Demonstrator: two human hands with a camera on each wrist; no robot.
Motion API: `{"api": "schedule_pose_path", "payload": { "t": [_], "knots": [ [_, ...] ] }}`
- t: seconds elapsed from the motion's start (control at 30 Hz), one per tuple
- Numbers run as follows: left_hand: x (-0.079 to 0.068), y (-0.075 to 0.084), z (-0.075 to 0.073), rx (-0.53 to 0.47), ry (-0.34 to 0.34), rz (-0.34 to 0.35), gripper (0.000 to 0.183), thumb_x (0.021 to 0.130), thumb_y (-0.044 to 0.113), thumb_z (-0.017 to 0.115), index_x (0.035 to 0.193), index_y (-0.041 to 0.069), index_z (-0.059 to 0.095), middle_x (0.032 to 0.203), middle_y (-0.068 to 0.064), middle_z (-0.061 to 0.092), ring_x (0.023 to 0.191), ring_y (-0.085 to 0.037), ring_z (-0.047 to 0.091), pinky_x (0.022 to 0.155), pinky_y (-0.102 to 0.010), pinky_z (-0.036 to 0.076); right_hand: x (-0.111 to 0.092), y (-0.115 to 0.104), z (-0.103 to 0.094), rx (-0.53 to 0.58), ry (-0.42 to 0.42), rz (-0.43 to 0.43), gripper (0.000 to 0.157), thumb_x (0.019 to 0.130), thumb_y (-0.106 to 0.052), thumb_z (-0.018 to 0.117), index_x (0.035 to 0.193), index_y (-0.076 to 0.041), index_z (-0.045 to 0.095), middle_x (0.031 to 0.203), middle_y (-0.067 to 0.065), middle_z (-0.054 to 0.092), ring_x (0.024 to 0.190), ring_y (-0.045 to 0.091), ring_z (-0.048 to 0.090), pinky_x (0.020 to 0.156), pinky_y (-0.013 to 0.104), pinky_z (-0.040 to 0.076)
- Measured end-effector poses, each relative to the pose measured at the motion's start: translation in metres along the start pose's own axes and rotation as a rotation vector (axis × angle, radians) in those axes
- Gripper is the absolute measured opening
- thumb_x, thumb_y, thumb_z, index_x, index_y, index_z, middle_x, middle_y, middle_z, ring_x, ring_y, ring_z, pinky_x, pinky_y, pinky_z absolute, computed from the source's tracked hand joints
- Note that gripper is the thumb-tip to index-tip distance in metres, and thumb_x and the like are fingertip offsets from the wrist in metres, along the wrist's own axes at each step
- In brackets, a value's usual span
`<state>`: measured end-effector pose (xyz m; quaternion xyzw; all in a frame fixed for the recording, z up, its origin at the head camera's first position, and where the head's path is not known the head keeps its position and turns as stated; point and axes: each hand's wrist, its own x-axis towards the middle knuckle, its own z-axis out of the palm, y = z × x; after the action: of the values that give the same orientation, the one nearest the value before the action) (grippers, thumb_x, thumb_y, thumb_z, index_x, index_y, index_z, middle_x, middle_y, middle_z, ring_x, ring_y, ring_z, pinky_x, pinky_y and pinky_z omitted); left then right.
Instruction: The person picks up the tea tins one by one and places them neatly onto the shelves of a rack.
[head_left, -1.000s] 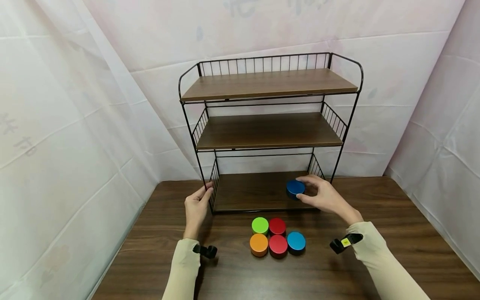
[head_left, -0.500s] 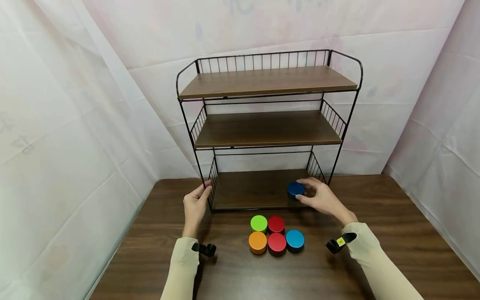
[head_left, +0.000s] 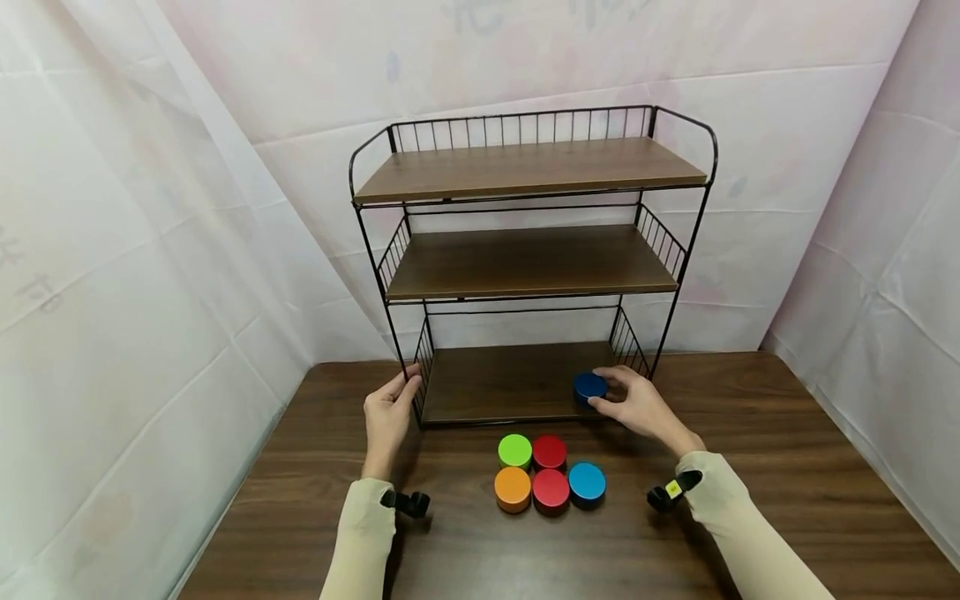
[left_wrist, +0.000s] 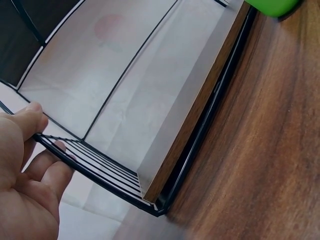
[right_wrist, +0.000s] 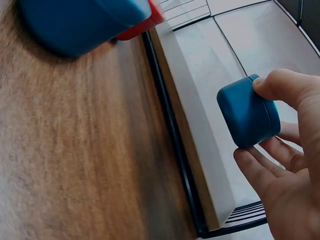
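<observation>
My right hand [head_left: 637,406] holds a dark blue round tin [head_left: 589,387] between thumb and fingers, at the right part of the rack's bottom shelf [head_left: 502,379]. In the right wrist view the blue tin [right_wrist: 247,112] shows a lid seam; whether its base touches the shelf I cannot tell. At the rack's lower left, my left hand [head_left: 387,417] pinches the black wire side frame [left_wrist: 95,177] with thumb and fingers. In front of the rack [head_left: 528,287] stand a green tin [head_left: 515,451], an orange tin [head_left: 513,488], two red tins [head_left: 551,490] and a lighter blue tin [head_left: 587,483].
The rack's middle shelf [head_left: 532,262] and top shelf [head_left: 528,169] overhang the bottom one. Thin black posts rise at its corners. Wood-grain table [head_left: 330,475] surrounds the rack's base, and white cloth [head_left: 187,275] hangs behind and at both sides.
The right hand, with the blue tin, has shifted slightly toward the bottom shelf's front edge and a little right relative to the rack. The left hand stays at the side frame.
</observation>
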<state>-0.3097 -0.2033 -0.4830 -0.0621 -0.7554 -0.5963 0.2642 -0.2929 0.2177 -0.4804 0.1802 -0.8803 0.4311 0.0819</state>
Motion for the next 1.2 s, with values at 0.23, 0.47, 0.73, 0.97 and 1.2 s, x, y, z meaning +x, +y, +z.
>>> {"api": "schedule_pose_path", "payload": {
  "t": [0.23,0.47,0.73,0.97,1.2],
  "knots": [
    [-0.007,0.030,-0.004,0.034,-0.030,0.026,0.025,0.091,0.016,0.068,0.113,0.005,0.072,0.110,-0.014,0.071,0.105,-0.019,0.067,0.082,-0.011,0.048,0.002,0.005,0.009,0.010,0.003,0.041,0.052,0.086,-0.034,0.073,0.130,-0.010,0.058,0.123,0.011,0.059,0.104,0.027,0.066,0.082,0.035,0.056],
    [-0.006,0.027,-0.004,0.021,-0.019,0.015,0.024,0.091,0.015,0.068,0.113,0.005,0.073,0.110,-0.014,0.071,0.107,-0.019,0.066,0.083,-0.012,0.049,0.004,0.008,0.012,0.000,0.000,0.073,0.056,0.087,-0.036,0.072,0.134,-0.009,0.055,0.127,0.014,0.056,0.107,0.029,0.065,0.084,0.038,0.055],
    [-0.001,-0.002,-0.001,0.013,-0.006,0.006,0.027,0.091,0.025,0.069,0.114,0.013,0.073,0.110,-0.004,0.072,0.107,-0.015,0.066,0.084,-0.011,0.048,0.002,0.011,0.016,0.003,0.005,0.079,0.059,0.088,-0.036,0.071,0.135,-0.007,0.053,0.129,0.016,0.055,0.108,0.032,0.064,0.085,0.039,0.055],
    [-0.001,-0.003,-0.001,0.006,0.005,0.008,0.028,0.090,0.025,0.070,0.113,0.010,0.073,0.109,-0.002,0.073,0.104,-0.008,0.067,0.083,-0.014,0.050,0.003,0.014,0.019,-0.009,0.014,0.077,0.058,0.088,-0.035,0.071,0.135,-0.007,0.053,0.128,0.017,0.055,0.106,0.032,0.064,0.084,0.039,0.055],
    [-0.001,-0.002,-0.002,0.005,-0.009,-0.010,0.028,0.090,0.027,0.069,0.115,0.014,0.073,0.111,-0.004,0.072,0.107,-0.012,0.066,0.084,-0.012,0.048,0.003,0.015,0.022,-0.006,0.022,0.078,0.059,0.088,-0.031,0.072,0.135,-0.002,0.053,0.127,0.019,0.055,0.106,0.033,0.064,0.085,0.039,0.055]
  ]
}}
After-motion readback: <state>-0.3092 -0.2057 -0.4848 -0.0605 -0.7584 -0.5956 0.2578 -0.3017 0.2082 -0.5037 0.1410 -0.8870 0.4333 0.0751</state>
